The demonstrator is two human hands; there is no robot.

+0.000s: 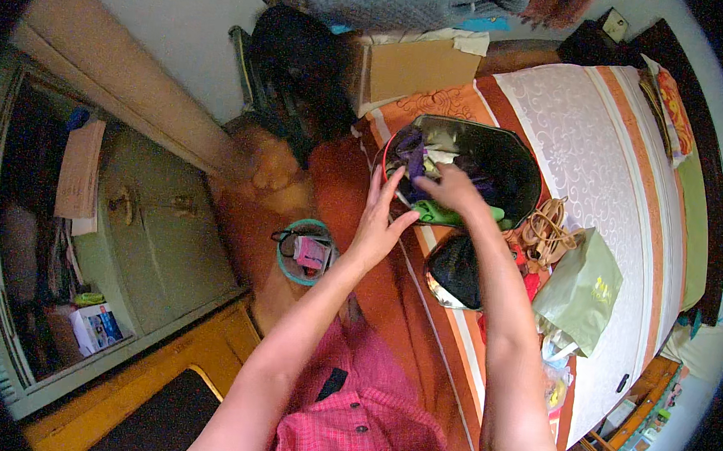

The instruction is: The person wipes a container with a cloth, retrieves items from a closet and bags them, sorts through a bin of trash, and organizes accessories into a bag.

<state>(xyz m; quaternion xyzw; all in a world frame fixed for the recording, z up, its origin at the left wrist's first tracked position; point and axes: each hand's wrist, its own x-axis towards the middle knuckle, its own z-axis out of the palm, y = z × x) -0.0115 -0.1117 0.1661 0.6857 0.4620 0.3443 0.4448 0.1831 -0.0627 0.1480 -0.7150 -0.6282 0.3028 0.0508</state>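
A dark, open oval container (pixel 510 167) with a red edge on its left stands near the bed's edge. Inside lie purple cloth (pixel 409 153), pale crumpled items and a bright green item (pixel 441 213). My left hand (pixel 384 217) is at the container's near left rim, fingers spread; whether it grips the rim is unclear. My right hand (pixel 452 188) reaches inside, among the purple and pale items, its fingertips partly hidden. Below the container is a smaller dark, rounded case or lid (pixel 455 273), partly covered by my right forearm.
On the striped bedspread (pixel 582 128) lie a green bag (pixel 583 291), coiled tan straps (pixel 547 229) and red items. A teal-rimmed basket (pixel 305 278) stands on the floor. Beyond are a cardboard box (pixel 423 69) and a black bulky object (pixel 298 57); a cabinet (pixel 160 224) is at left.
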